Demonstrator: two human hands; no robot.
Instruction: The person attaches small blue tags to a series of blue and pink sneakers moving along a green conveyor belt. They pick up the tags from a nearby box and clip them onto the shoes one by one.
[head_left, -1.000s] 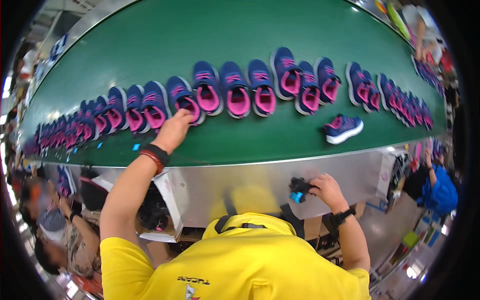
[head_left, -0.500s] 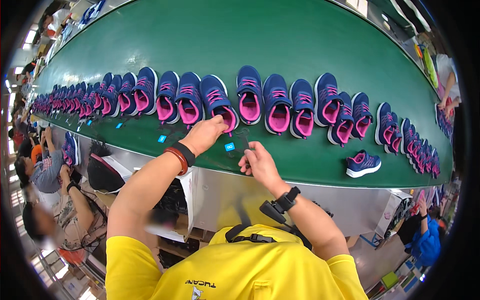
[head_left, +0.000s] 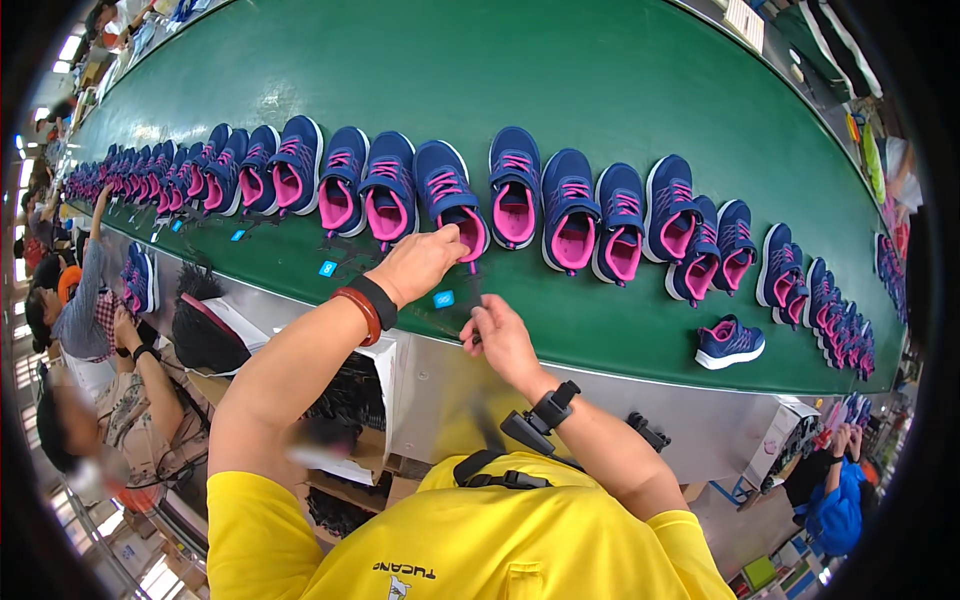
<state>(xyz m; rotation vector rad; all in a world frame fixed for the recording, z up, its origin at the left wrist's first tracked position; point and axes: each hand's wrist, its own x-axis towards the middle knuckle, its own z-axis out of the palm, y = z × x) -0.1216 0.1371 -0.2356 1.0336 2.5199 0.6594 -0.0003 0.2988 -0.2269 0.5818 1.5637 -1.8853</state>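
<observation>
A navy sneaker (head_left: 444, 182) with pink laces and pink lining lies on the green table (head_left: 560, 75), its heel toward me. My left hand (head_left: 420, 262) pinches that heel at the collar. Just to the right and nearer me, my right hand (head_left: 502, 340) has its fingers closed on a thin dark hook-like piece (head_left: 478, 290), whose upper end reaches close to the heel. The hand hides the rest of this piece. Beside it on the table lies a small blue tag (head_left: 443, 299).
Similar sneakers form a long row to both sides. One small sneaker (head_left: 729, 342) sits apart at the right, near the table's front edge. Another blue tag (head_left: 327, 269) lies left among dark pieces. A co-worker (head_left: 150, 400) is at the left; a person in blue (head_left: 838, 510) is far right.
My right hand has moved left, bringing the dark piece closer to the heel. My left hand keeps its grip there. The whole view has shifted slightly.
</observation>
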